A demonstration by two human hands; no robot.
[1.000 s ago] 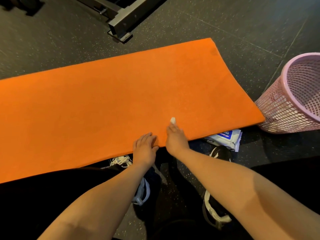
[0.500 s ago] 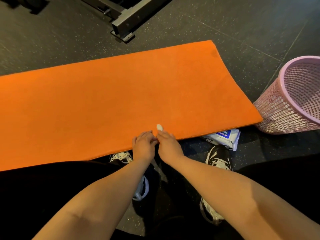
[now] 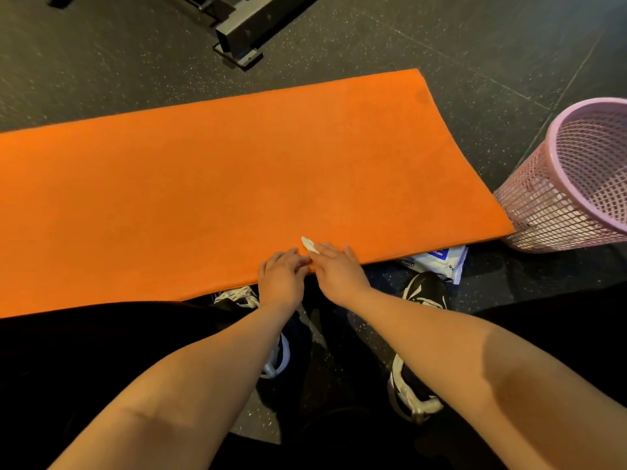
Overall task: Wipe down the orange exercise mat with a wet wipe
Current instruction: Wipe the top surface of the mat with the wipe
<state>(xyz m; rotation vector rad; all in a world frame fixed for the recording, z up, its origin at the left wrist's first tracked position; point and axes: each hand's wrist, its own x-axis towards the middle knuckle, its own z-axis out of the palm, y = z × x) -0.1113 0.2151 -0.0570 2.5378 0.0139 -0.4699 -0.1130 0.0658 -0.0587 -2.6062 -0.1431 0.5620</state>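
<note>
**Hands meet at the near edge of the mat**

Orange mat [image 3: 237, 184]: flat on the dark speckled floor [image 3: 475, 79]. Its long axis runs left to right across your view. The left end leaves the picture; the right short edge stops just beside the pink mesh basket [image 3: 556, 154]. The near long edge lies by your shoes.

Wet wipe [image 3: 308, 244]: a small white wad on the mat, just inside the near edge and about midway along the part in view. Only its tip shows, pointing away from you and a little left.

Right hand [image 3: 339, 271]: palm down, forearm angled in from the lower right, fingers reaching forward and left. Your fingertips pinch the wipe, its tip poking out past them.

Left hand [image 3: 283, 279]: knuckles up, fingers curled, on the mat's near edge and touching the right hand's fingers. Whether it grips anything can't be told.

Surroundings: a white and blue wipe packet [image 3: 437, 261] sticks out from under the mat's near right corner. A dark metal frame foot [image 3: 244, 32] stands beyond the far edge.
</note>
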